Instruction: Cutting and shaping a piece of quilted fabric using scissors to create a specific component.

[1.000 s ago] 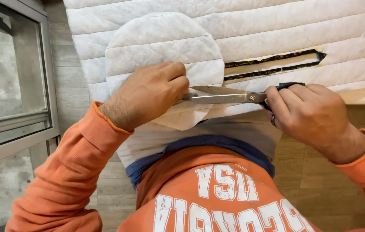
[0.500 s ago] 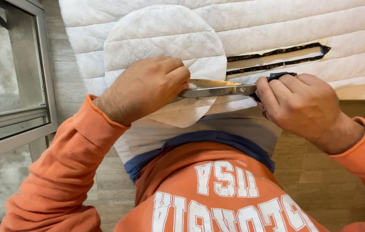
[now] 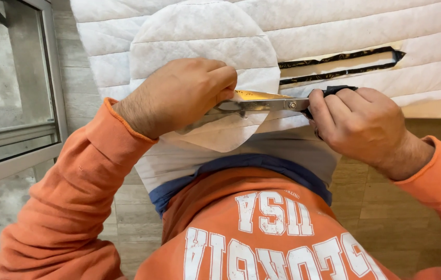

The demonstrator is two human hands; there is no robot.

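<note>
My right hand point(image 3: 361, 126) grips the black handles of large metal scissors point(image 3: 262, 104), blades pointing left. The blades lie across a white oval template point(image 3: 199, 36) that rests on white quilted padding point(image 3: 334, 26). My left hand point(image 3: 179, 96) pinches the oval piece and the padding right at the blade tips, fingers curled over the edge. The lower rounded end of the oval point(image 3: 220, 137) hangs below the blades. The blade tips are hidden under my left fingers.
A long cut slit with dark edges point(image 3: 339, 59) runs through the padding at upper right. A metal-framed glass door point(image 3: 13, 103) stands at the left. Wood-look floor tiles point(image 3: 412, 207) lie below. My orange sweatshirt fills the bottom.
The view has shifted slightly; both hands and the scissors stay together on the oval piece, with the blades a little further left under my left fingers.
</note>
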